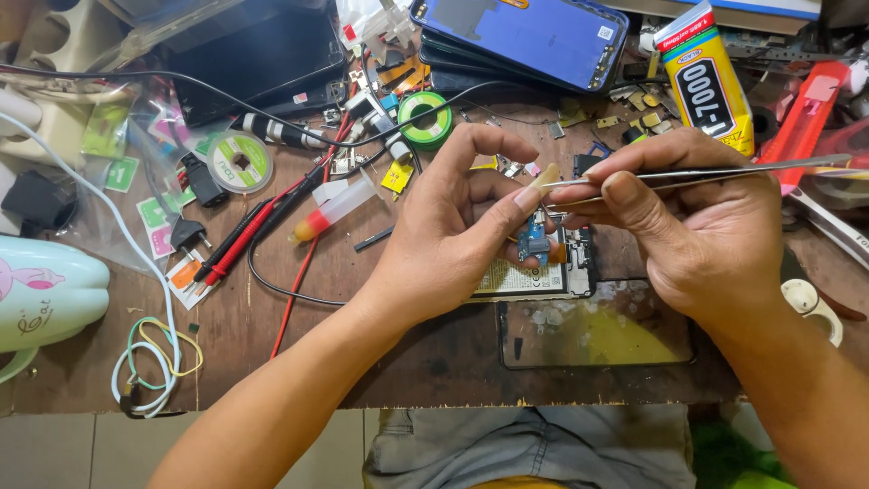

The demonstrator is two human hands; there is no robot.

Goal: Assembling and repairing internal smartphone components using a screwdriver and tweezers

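Note:
My left hand [453,226] pinches a small blue circuit board [533,241] between thumb and fingers, over an opened phone [534,281] lying on the wooden bench. My right hand [697,226] grips metal tweezers [724,172], their tips at a pale strip [546,175] by my left fingertip, just above the board. Below the phone lies a dark glass screen panel [593,335] with yellowish residue.
A stack of blue phone back covers [520,36] lies at the back. A yellow glue tube [706,77] and red cutter [806,109] are back right. Solder spool [425,116], tape roll [240,161], red and black probe leads [244,235], syringe [335,208], cable coil [154,362] crowd the left.

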